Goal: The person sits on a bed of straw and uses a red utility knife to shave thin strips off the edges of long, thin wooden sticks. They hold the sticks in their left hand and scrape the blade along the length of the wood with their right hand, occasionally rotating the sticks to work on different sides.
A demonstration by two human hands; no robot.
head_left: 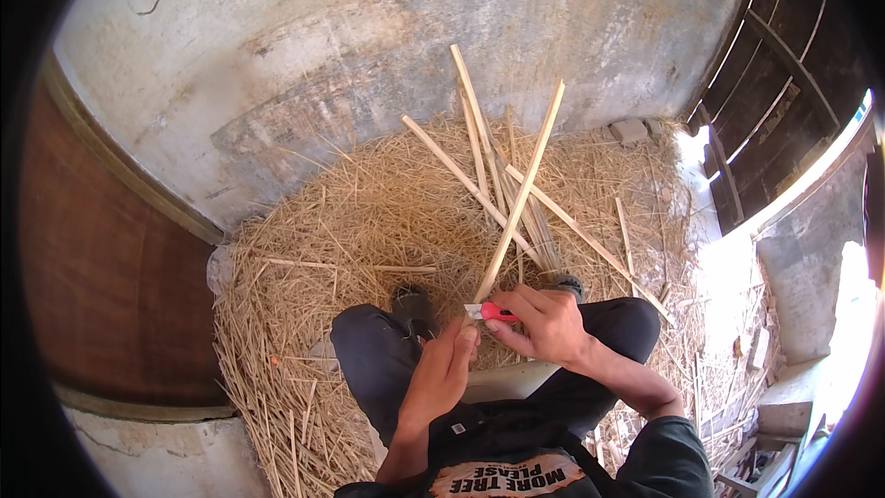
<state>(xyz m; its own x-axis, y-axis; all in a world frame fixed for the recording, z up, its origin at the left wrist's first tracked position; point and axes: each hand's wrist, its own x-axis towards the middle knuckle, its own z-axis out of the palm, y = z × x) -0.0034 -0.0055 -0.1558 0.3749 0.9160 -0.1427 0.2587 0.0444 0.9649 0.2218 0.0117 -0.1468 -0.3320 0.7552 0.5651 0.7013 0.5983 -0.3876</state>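
Observation:
My right hand [546, 325] is closed around a red-handled utility knife [498, 313], its short metal blade pointing left. The blade lies against the near end of a long pale strip of split bamboo or wood [523, 192]. That strip slants away from me, up and to the right. My left hand [444, 369] grips its near end, thumb up, just beside the blade. Both hands meet above my lap between my bent knees. The exact contact of blade and strip is partly hidden by the fingers.
Several more strips [461, 173] lie crossed in front of my feet. Straw and shavings [304, 314] cover the floor. A stained wall [442, 18] rises ahead, a brown panel [120, 258] stands left, and a dark slatted door [774, 65] right. A brick [629, 132] sits by the wall.

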